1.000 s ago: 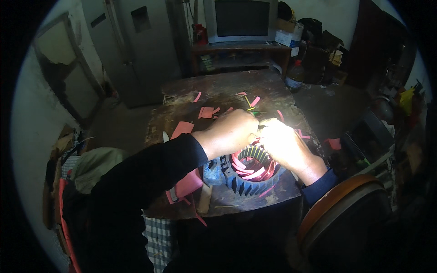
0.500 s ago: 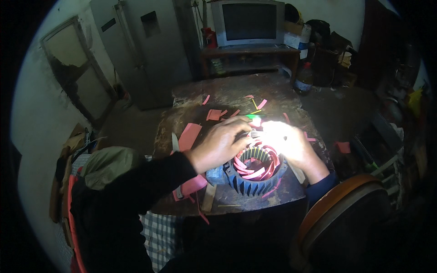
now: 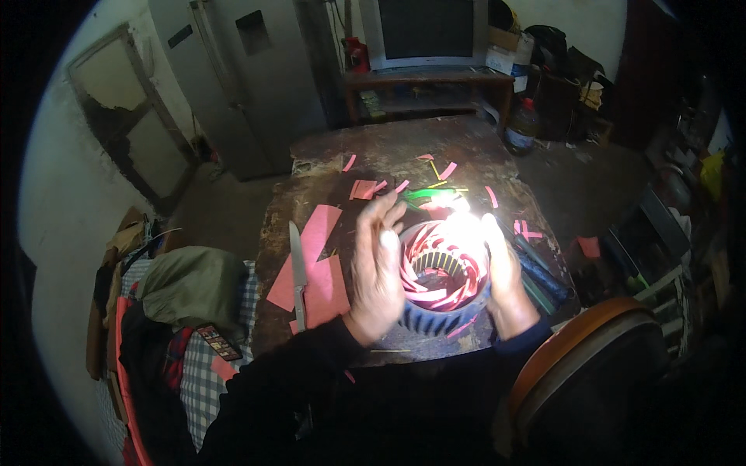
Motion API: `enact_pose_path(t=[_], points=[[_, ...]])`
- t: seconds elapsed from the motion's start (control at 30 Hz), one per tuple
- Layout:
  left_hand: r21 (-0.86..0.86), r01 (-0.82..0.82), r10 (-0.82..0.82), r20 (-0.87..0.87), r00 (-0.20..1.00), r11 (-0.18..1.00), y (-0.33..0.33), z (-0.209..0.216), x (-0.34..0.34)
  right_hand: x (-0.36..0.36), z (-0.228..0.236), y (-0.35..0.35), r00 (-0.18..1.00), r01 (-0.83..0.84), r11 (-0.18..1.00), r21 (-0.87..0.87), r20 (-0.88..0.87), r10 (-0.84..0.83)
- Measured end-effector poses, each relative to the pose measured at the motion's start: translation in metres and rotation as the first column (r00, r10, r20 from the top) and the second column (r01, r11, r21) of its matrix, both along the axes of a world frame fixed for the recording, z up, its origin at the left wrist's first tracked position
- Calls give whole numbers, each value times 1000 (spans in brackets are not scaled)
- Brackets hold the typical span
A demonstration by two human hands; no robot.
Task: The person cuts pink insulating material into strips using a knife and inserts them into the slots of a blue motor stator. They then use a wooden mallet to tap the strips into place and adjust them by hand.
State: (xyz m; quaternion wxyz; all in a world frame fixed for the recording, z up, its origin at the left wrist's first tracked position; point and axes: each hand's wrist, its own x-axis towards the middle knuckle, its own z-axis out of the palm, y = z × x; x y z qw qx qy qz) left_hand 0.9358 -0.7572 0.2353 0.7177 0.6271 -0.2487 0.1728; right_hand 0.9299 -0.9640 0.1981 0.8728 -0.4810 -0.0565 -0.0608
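Observation:
A round motor stator (image 3: 443, 314) stands on the table in front of me. Dark ribs show on its outside, and pink strips ring its top around a slotted opening. My left hand (image 3: 376, 272) lies along its left side, palm inward, fingers pointing away and thumb raised. Against the right side rests my right hand (image 3: 503, 272), its fingers partly washed out by a bright light. Between them the two hands clasp the stator. Just beyond it lies a green-handled tool (image 3: 426, 196), its far end lost in the glare.
Left of my left hand are a knife (image 3: 297, 268) and pink sheets (image 3: 325, 286). Pink scraps (image 3: 448, 170) litter the far tabletop. Dark blue tubular things (image 3: 544, 272) lie at the table's right. A phone (image 3: 219, 342) rests on checked cloth, and an orange-rimmed round object (image 3: 579, 342) stands near my right forearm.
My hands have moved from the stator's far edge to its two sides. The left hand has come back and turned palm inward, uncovering the green-handled tool and the knife.

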Motion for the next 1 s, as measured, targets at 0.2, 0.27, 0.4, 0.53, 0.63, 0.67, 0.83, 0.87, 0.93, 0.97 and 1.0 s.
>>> enact_pose_path(t=[0.2, 0.27, 0.4, 0.53, 0.63, 0.67, 0.83, 0.87, 0.93, 0.97, 1.0], points=[[122, 522, -493, -205, 845, 844, 10, 19, 78, -73, 10, 35, 874, 477, 740, -475, 165, -458], [386, 543, -528, -155, 835, 746, 14, 27, 87, -79, 25, 19, 902, 424, 712, -560, 193, -386], [753, 331, -604, 109, 790, 569, 13, 47, 89, -60, 55, -4, 822, 570, 275, -774, 539, -186], [851, 133, -570, 216, 792, 508, 9, 55, 83, -33, 76, -3, 764, 633, 34, -773, 631, 134], [846, 74, -552, 275, 787, 527, 10, 51, 84, -24, 84, -1, 791, 602, -36, -798, 589, 164], [843, 47, -545, 304, 782, 536, 10, 49, 85, -22, 86, -2, 803, 582, -43, -812, 566, 187], [852, 64, -575, 294, 764, 520, 10, 46, 92, -23, 84, -4, 810, 578, -110, -809, 552, 195], [848, 65, -581, 303, 756, 526, 8, 47, 92, -26, 83, -3, 793, 603, -127, -787, 576, 198], [856, 79, -605, 293, 740, 511, 4, 47, 93, -33, 81, 0, 759, 648, -158, -745, 616, 209], [861, 77, -617, 295, 730, 503, 2, 47, 94, -36, 80, 2, 781, 624, -195, -757, 595, 189], [846, 102, -613, 290, 735, 523, 0, 47, 95, -38, 80, 4, 779, 627, -223, -747, 601, 176]])
